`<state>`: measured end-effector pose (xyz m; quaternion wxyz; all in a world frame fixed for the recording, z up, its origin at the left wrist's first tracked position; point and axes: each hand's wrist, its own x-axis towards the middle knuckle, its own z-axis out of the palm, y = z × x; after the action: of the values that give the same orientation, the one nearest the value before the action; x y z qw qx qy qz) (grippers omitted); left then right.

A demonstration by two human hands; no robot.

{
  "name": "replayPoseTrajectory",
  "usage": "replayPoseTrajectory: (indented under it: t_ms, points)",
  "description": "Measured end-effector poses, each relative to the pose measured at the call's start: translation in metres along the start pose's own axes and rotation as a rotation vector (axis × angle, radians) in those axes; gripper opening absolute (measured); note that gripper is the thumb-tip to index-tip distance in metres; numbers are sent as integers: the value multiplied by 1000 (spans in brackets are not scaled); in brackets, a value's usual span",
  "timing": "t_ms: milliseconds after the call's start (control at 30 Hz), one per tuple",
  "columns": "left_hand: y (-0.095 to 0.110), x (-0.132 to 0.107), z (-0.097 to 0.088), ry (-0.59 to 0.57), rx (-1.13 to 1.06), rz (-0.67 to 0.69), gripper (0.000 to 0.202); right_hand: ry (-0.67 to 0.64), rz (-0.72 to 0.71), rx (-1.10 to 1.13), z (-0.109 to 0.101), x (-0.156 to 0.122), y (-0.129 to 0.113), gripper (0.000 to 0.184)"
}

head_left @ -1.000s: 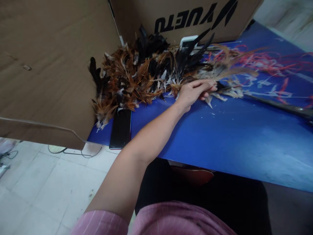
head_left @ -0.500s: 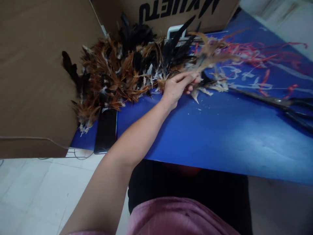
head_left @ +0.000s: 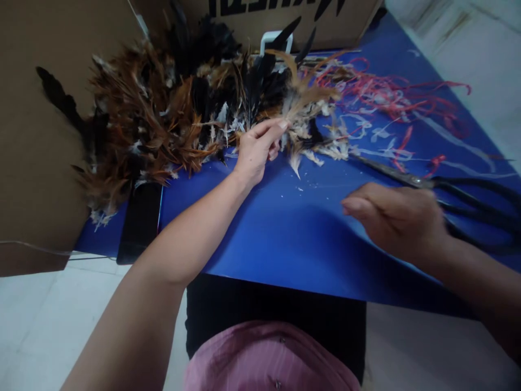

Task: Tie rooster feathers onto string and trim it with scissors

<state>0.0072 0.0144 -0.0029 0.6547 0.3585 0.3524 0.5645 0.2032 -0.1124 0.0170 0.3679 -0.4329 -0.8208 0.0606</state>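
Observation:
My left hand (head_left: 256, 149) is closed in a pinch on a small bunch of tan feathers (head_left: 303, 98), lifted a little off the blue table (head_left: 285, 233). Just left of it lies a big heap of brown, orange and black feathers (head_left: 163, 114). My right hand (head_left: 393, 220) hovers over the table's near right part, somewhat blurred, fingers curved and together with nothing in them. Black scissors (head_left: 443, 187) lie just behind it, partly hidden by the hand.
A black phone (head_left: 140, 222) lies at the table's near left edge under the feather heap. Cardboard panels (head_left: 44, 141) stand at left and back. Red and white strings (head_left: 391, 98) are strewn at the far right. White floor tiles lie beyond the table.
My left hand has drawn the tan feather bunch up and toward me. My right hand has come into view at the right, in front of the scissors. The view has shifted right.

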Motion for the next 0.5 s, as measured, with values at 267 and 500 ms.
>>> replayPoseTrajectory:
  t_ms: [267, 500]
  points:
    - [10, -3, 3, 110, -3, -96, 9, -135, -270, 3, 22, -7, 6, 15]
    - [13, -2, 3, 71, -68, -146, 7, -198, -97, 49, 9, -11, -1, 15]
